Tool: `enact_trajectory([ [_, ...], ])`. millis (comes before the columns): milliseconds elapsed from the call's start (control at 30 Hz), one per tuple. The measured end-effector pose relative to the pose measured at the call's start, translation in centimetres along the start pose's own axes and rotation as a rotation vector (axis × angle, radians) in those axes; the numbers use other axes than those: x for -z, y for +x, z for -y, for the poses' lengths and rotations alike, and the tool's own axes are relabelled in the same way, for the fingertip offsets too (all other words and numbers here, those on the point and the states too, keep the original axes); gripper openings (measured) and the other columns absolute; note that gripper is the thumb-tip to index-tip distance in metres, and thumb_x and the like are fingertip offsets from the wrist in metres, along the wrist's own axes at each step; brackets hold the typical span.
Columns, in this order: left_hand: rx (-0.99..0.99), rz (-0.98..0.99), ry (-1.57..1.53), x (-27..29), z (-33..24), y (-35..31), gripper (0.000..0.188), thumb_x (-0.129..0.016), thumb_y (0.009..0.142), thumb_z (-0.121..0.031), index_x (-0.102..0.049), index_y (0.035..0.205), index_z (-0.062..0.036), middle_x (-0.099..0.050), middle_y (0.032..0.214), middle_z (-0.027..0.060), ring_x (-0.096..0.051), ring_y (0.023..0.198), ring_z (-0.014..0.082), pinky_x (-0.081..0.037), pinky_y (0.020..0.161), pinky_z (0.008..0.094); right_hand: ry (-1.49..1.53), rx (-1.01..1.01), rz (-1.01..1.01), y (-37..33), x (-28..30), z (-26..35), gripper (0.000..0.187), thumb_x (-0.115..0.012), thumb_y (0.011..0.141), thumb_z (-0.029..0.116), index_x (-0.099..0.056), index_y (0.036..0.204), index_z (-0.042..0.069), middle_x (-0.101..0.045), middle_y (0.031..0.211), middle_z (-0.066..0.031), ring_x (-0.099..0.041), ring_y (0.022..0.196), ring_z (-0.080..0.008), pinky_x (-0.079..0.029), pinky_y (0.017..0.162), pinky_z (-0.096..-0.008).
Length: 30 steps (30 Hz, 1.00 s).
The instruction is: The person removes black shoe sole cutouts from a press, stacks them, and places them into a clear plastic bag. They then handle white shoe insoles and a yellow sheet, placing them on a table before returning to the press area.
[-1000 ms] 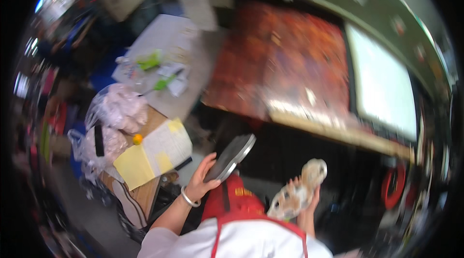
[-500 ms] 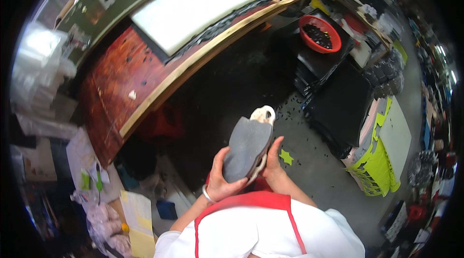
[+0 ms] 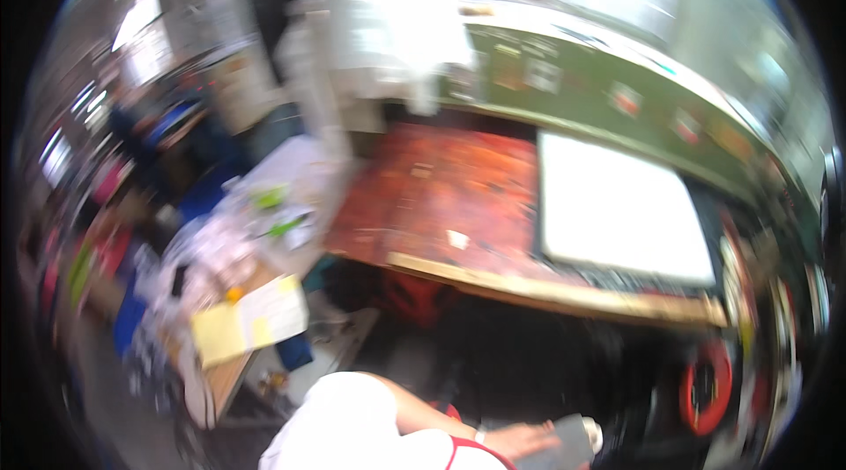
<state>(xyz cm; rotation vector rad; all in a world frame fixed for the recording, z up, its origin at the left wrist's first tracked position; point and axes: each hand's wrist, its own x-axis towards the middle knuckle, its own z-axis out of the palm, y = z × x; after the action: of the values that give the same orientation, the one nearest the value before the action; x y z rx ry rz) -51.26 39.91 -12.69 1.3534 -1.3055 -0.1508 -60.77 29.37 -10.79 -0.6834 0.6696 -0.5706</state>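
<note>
Low in the picture, my left hand [image 3: 522,441] lies over a flat grey sole-shaped piece [image 3: 571,447], its fingers stretched across the upper face. Motion blur softens the finger outlines. Past the far end of the grey piece shows the rounded end of a cream-coloured part [image 3: 593,435]. The near side of both falls outside the lower edge. My right hand is cut off by that edge.
A reddish worktable [image 3: 458,179] with a pale wooden edge carries a white board [image 3: 621,210]. Beyond it runs a green panel [image 3: 582,87]. A red bowl [image 3: 723,386] stands at right. At left, a side table holds plastic bags [image 3: 220,254] and yellowish papers [image 3: 247,322].
The view has swung left, bringing the left-hand side table and bags further in. The grey piece and my left hand now sit at the lower edge; my right hand has left the picture.
</note>
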Motion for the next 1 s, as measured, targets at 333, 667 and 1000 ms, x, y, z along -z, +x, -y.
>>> enact_trajectory([
  [333, 0.29, 0.234, -0.14, -1.9, 3.3, 9.9, 0.05, -0.059, 0.088, -0.03, -0.049, 0.129, -0.0042, -0.059, 0.117, 0.0224, -0.058, 0.107, 0.0346, -0.046, 0.092, 0.0413, -0.17, -0.164, 0.153, 7.2, -2.4, 8.1, 0.091, -0.044, 0.079, 0.076, -0.044, 0.135, 0.004, -0.056, 0.121, -0.0234, -0.059, 0.106, -0.0358, -0.049, 0.091, -0.048],
  [667, 0.818, 0.006, -0.102, -9.5, 3.3, 16.9, 0.036, -0.059, 0.093, -0.011, -0.054, 0.127, -0.0035, -0.066, 0.109, 0.011, -0.064, 0.102, 0.0167, -0.052, 0.088, 0.0293, 0.545, -0.21, 0.409, 11.3, 17.1, 22.8, 0.102, -0.049, 0.072, 0.079, -0.038, 0.139, 0.002, -0.052, 0.123, -0.0318, -0.056, 0.109, -0.0435, -0.048, 0.092, -0.0528],
  [1000, 0.292, 0.191, 0.345, -15.1, 6.1, 36.5, 0.032, -0.066, 0.082, -0.009, -0.061, 0.114, -0.0032, -0.064, 0.093, 0.014, -0.065, 0.086, 0.0279, -0.053, 0.076, 0.0344, 0.531, 0.061, 0.138, 11.1, 27.4, 32.7, 0.099, -0.043, 0.076, 0.081, -0.037, 0.14, 0.005, -0.053, 0.122, -0.0295, -0.059, 0.104, -0.0406, -0.051, 0.087, -0.0498],
])
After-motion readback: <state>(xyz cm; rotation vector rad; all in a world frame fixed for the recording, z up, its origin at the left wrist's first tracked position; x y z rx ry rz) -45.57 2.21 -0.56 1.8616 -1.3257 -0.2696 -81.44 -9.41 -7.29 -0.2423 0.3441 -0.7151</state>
